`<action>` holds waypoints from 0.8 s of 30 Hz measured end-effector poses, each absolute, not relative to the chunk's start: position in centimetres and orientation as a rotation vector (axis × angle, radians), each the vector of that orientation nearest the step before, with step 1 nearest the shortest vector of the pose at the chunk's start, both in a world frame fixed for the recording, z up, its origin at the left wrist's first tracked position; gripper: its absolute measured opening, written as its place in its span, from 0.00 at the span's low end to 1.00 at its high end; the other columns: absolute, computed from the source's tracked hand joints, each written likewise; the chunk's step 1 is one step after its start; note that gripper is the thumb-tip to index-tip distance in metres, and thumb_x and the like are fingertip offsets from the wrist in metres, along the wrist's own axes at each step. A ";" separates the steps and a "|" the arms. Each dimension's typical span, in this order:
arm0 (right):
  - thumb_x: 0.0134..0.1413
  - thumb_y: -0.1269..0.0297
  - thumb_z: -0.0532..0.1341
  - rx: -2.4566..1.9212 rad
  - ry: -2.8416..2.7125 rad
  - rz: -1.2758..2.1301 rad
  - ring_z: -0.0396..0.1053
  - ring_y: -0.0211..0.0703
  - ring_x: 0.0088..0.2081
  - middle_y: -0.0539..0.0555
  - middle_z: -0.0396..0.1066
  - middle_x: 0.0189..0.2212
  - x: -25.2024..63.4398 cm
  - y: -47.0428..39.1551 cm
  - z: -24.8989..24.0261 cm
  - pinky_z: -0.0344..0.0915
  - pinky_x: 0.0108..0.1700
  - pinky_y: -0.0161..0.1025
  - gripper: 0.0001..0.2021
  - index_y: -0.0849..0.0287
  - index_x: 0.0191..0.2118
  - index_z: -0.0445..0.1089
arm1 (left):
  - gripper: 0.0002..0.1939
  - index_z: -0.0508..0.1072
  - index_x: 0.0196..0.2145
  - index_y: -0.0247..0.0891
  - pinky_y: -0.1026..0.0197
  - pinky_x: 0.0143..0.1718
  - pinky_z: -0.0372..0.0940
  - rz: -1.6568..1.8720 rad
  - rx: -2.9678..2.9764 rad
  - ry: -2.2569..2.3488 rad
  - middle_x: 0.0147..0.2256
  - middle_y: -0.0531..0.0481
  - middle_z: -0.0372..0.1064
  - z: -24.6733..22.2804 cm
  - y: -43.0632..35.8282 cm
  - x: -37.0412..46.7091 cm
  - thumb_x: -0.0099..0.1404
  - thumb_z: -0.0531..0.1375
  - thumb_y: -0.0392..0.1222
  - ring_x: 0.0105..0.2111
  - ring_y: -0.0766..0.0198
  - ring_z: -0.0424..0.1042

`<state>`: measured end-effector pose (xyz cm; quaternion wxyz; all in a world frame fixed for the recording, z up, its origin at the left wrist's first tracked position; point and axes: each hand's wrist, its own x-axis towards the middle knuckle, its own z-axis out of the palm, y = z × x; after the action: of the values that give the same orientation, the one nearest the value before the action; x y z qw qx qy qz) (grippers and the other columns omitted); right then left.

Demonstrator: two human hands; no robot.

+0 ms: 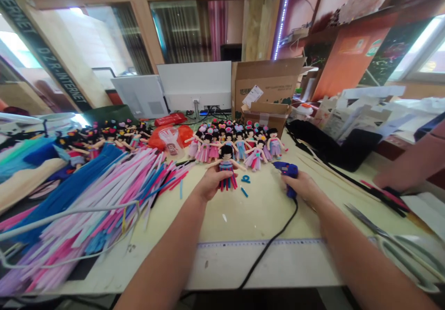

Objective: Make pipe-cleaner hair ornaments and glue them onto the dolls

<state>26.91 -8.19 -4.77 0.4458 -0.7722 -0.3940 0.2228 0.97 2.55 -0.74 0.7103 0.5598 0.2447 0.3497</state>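
Observation:
Near the middle of the table, my left hand (211, 183) grips a small doll (226, 165) with black hair and a blue, pink and purple striped skirt. The doll is upright, its arms spread to the sides. To the right, my right hand (303, 186) is wrapped round the handle of a blue glue gun (289, 172), whose nozzle points left toward the doll, apart from it. A black cord runs from the gun to the table's front edge. Between the hands lie a curled blue piece (245, 179) and a short blue piece (244, 192).
Pipe cleaners (104, 199) in pink, white and blue cover the left side. Finished dolls (239, 145) stand behind my hands, before a cardboard box (266, 87). Scissors (385, 240) lie at right; a ruler (264, 243) runs along the front.

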 end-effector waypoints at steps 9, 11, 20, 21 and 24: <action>0.38 0.61 0.64 -1.290 -0.915 0.978 0.64 0.35 0.24 0.55 0.72 0.34 24.0 -6.5 0.4 0.62 0.24 0.33 0.13 0.57 0.34 0.71 | 0.11 0.73 0.32 0.34 0.65 0.22 0.61 0.721 1.529 0.702 0.25 0.48 0.71 -0.2 4.4 0.3 0.46 0.63 0.35 0.24 0.64 0.70; 0.37 0.57 0.66 -1.287 -0.952 0.994 0.61 0.34 0.22 0.54 0.71 0.29 23.3 -5.9 0.9 0.59 0.21 0.33 0.14 0.58 0.32 0.70 | 0.12 0.73 0.32 0.34 0.66 0.22 0.61 0.752 1.578 0.747 0.25 0.50 0.70 -0.7 4.7 0.1 0.46 0.65 0.37 0.23 0.66 0.69; 0.35 0.51 0.67 -1.350 -1.133 0.998 0.60 0.35 0.20 0.51 0.67 0.20 22.5 -6.6 0.2 0.56 0.19 0.33 0.18 0.61 0.28 0.72 | 0.19 0.72 0.38 0.35 0.67 0.21 0.59 0.699 1.780 0.760 0.31 0.49 0.73 -1.8 5.0 -0.5 0.51 0.66 0.48 0.22 0.70 0.65; 0.34 0.51 0.67 -1.366 -1.128 1.005 0.61 0.35 0.20 0.52 0.67 0.21 22.5 -6.8 0.2 0.56 0.19 0.33 0.17 0.61 0.27 0.73 | 0.20 0.72 0.40 0.36 0.67 0.21 0.59 0.677 1.784 0.760 0.31 0.50 0.73 -1.8 4.9 -0.5 0.51 0.66 0.48 0.22 0.70 0.65; 0.32 0.52 0.68 -1.402 -1.134 1.018 0.60 0.35 0.20 0.51 0.68 0.21 22.4 -7.3 0.6 0.56 0.19 0.32 0.16 0.59 0.27 0.73 | 0.21 0.72 0.41 0.36 0.66 0.27 0.62 0.688 1.859 0.787 0.31 0.50 0.73 -1.8 4.6 -0.4 0.50 0.67 0.47 0.26 0.68 0.68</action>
<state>22.44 -7.33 0.55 0.5101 -0.5824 -0.4710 0.4227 -0.43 4.61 -1.80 0.4833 0.7631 0.3231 0.2824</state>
